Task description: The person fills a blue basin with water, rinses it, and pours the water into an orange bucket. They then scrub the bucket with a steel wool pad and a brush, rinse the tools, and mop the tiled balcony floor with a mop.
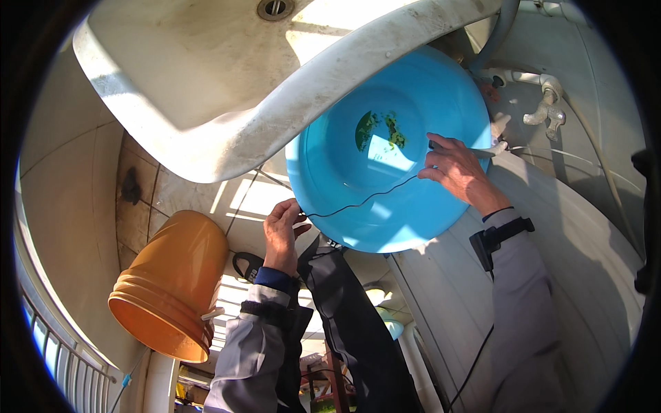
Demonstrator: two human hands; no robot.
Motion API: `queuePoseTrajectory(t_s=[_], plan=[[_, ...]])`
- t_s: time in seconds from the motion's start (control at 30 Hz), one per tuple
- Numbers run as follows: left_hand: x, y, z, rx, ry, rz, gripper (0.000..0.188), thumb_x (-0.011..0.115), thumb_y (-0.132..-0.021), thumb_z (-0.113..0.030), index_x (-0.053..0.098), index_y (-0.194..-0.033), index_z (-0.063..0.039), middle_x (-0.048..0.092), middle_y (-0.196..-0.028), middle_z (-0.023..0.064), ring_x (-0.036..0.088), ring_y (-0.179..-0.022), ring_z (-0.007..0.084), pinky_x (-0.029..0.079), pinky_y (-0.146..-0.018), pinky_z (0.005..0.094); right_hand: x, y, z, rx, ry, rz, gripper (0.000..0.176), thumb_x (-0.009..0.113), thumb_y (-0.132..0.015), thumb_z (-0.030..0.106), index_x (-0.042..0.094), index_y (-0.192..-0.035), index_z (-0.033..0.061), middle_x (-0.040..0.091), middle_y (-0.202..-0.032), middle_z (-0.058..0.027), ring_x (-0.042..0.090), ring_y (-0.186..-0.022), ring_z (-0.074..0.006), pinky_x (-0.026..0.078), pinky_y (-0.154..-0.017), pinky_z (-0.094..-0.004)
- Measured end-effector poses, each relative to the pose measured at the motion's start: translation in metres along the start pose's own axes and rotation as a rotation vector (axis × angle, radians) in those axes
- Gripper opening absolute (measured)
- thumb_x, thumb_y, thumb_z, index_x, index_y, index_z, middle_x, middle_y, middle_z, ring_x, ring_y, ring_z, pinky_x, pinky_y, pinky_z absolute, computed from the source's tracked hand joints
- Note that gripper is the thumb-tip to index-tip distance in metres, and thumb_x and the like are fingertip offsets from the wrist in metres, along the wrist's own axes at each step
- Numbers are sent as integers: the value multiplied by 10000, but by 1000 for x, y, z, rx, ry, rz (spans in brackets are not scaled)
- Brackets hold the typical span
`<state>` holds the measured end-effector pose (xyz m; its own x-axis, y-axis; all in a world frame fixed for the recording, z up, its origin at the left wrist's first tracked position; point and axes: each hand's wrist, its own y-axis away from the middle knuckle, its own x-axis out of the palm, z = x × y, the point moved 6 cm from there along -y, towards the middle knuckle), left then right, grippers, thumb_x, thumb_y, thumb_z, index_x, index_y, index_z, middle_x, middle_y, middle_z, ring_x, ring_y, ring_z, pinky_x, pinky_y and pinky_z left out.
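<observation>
A thin dark cord (361, 202) stretches with a slight wave between my two hands, over the near side of a large blue plastic basin (444, 206). My left hand (283, 227) pinches one end at the basin's left rim. On the right, my right hand (457, 168) pinches the other end between thumb and finger. A grey, dark-tipped object (435, 146) also shows in that hand; its kind is unclear, as the fingers partly cover it. Green leaf pieces (395, 131) lie at the basin's bottom. The white sink overhangs the basin's far-left part and hides it.
A white ceramic sink (248, 124) with a metal drain (276, 8) juts in above. An orange bucket (175, 273) lies tipped on the tiled floor at left. A wall tap (547, 111) and pipes are at right, beside a pale ridged surface (568, 248). A dark slipper (248, 266) is below.
</observation>
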<state>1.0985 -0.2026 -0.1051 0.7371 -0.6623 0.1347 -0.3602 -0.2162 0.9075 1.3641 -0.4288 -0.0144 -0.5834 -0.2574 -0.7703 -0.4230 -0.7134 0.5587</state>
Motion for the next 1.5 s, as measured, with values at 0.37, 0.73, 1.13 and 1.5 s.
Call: queuePoseTrajectory(t_s=[0.37, 0.73, 1.13, 1.5], plan=[[3, 9, -2, 56, 0, 93, 357, 635, -964, -287, 594, -1225, -46, 644, -1090, 43, 598, -1006, 160, 511, -898, 345, -13, 19, -16, 246, -473, -313, 322, 745, -833, 60, 685, -1146, 104, 664, -1285, -110, 551, -1266, -309, 495, -1020, -420], [-57, 99, 4, -83, 161, 18, 250, 699, -941, -201, 636, -1158, -95, 650, -1022, 10, 657, -918, 164, 551, -824, 314, 40, 49, 96, 564, -1044, -585, 245, 594, -960, 65, 617, -1201, 30, 700, -976, -99, 668, -890, -170, 537, -740, -329], [-173, 253, -7, -258, 141, 122, 337, 645, -999, -248, 605, -1249, -25, 650, -1157, 80, 639, -1013, 167, 535, -884, 310, 114, 72, 331, 100, -620, 377, 342, 656, -841, 185, 646, -1166, 80, 712, -891, -178, 694, -865, -380, 553, -777, -449], [-272, 386, 65, -251, 322, -22, 270, 660, -997, -188, 639, -1209, -22, 673, -1124, 87, 654, -987, 161, 559, -860, 310, 89, 65, 385, 177, -592, 521, 585, 691, -907, 236, 477, -1419, 53, 703, -1158, -163, 711, -981, -276, 581, -845, -365]])
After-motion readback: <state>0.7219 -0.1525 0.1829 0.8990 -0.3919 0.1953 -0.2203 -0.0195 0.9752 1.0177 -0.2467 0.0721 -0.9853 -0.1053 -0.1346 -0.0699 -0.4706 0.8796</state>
